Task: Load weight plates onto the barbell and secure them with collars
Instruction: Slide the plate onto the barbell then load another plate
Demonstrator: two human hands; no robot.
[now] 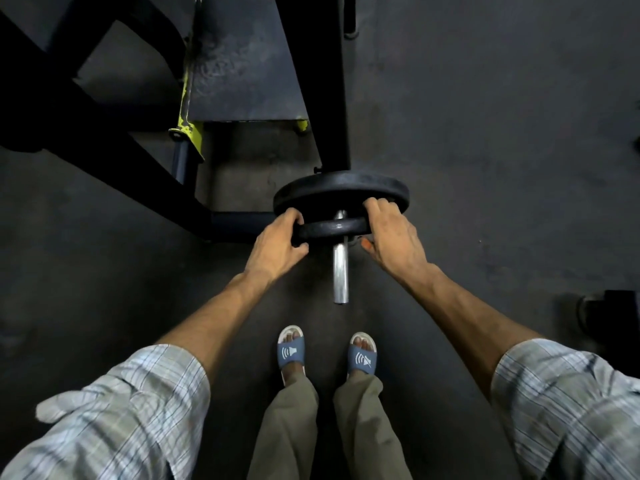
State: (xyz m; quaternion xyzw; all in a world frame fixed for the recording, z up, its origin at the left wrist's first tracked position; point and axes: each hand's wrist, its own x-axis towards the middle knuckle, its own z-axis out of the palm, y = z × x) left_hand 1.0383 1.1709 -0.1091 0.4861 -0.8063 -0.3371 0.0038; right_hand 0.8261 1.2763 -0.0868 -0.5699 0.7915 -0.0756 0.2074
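The shiny steel barbell sleeve (340,271) points toward me, its end above the floor in front of my feet. A large black weight plate (341,188) sits far up the sleeve. A smaller black plate (332,228) is threaded on the sleeve a little nearer to me. My left hand (277,245) grips the small plate's left edge. My right hand (391,235) holds its right edge, fingers reaching over toward the large plate. A small orange thing (365,243) shows under my right hand; I cannot tell what it is.
A dark bench frame (104,147) with worn yellow paint (188,129) stands left and behind the plates. A black upright (311,81) rises beyond the large plate. My feet in blue slippers (291,351) stand close below the sleeve end. A dark object (609,313) lies at the right edge.
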